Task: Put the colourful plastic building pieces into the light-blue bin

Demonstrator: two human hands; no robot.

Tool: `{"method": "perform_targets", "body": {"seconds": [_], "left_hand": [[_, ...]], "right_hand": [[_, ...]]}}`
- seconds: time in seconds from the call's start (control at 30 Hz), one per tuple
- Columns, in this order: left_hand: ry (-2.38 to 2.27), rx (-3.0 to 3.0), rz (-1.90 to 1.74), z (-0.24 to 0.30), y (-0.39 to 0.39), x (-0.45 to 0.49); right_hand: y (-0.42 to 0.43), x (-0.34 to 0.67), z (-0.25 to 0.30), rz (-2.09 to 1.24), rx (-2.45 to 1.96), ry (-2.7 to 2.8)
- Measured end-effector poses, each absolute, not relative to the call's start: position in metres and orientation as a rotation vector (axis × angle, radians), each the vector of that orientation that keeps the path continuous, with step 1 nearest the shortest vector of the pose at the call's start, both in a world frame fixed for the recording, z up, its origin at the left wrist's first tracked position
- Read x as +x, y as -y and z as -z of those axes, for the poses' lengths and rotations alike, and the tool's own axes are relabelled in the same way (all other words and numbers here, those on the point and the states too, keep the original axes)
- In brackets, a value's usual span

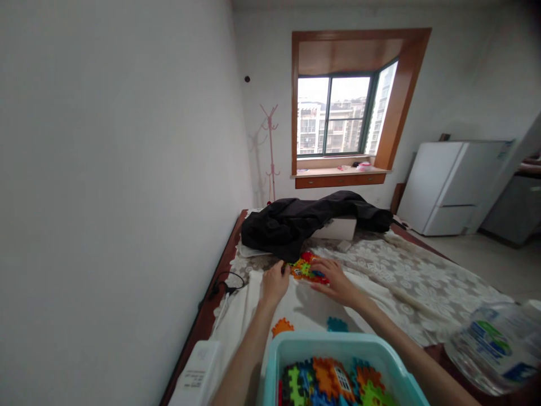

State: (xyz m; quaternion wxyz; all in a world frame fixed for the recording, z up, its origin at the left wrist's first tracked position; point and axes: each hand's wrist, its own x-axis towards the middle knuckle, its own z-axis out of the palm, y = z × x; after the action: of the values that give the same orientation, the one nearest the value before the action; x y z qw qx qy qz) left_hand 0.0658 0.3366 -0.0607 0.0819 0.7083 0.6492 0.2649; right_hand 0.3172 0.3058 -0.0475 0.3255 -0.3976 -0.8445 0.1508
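Both hands reach past a light blue tub (pixel 333 339) to a cluster of colourful interlocking plastic building pieces (pixel 305 269) on a white cloth. My left hand (pixel 275 280) is closed at the cluster's left side, its fingertips curled at the edge of the pieces. From the right, my right hand (pixel 336 281) lies over the cluster with fingers spread, touching it and hiding part of it. A loose orange piece (pixel 282 326) and a loose teal piece (pixel 337 324) lie behind the tub. Inside the tub are several more pieces (pixel 332 379) in orange, green and blue.
A black garment (pixel 287 221) is heaped over a white box (pixel 341 229) beyond my hands. A large clear plastic bottle (pixel 492 347) stands at the right. At the left lie a white box-shaped device (pixel 198 369) and a black cable (pixel 230 285). A wall borders the left side.
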Motion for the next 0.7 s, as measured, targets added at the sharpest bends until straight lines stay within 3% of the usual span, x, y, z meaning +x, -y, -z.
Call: {"method": "perform_targets", "body": {"seconds": [0.13, 0.37, 0.57, 0.7], "left_hand": [[-1.955, 2.119, -0.763, 0.061, -0.336, 0.068], [-2.011, 2.057, -0.714, 0.059, -0.338, 0.074], [-2.017, 2.019, -0.683, 0.054, -0.337, 0.076], [-1.987, 2.022, -0.667, 0.056, -0.339, 0.073]], "right_hand": [[-0.274, 0.327, 0.055, -0.612, -0.989, 2.535], [-0.253, 0.345, 0.098, -0.567, -0.941, 2.598], [-0.254, 0.300, 0.069, -0.723, -0.752, 2.519], [-0.261, 0.256, 0.058, -0.545, -0.495, 2.684]]}}
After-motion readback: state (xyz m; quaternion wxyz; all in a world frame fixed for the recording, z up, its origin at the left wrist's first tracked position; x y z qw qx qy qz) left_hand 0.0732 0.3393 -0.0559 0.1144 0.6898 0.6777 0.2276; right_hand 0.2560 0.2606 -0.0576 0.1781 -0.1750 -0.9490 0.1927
